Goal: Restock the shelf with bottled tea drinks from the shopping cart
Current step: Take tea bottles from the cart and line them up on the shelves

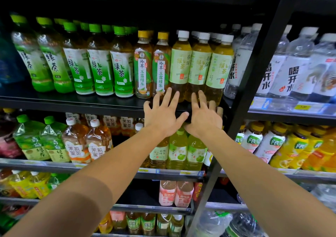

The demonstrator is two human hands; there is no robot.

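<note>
From the head cam, both hands are flat and holding nothing: left hand (161, 117) and right hand (204, 117) push the white-capped green tea bottles (198, 66) back on the shelf (72, 103); row looks full, cart out of view, so probably just tidying left

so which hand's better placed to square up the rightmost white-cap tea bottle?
Right hand, likely. Its straight fingers already lie at the base of the rightmost white-cap bottle; the left hand sits nearer the yellow-cap bottles.
</note>
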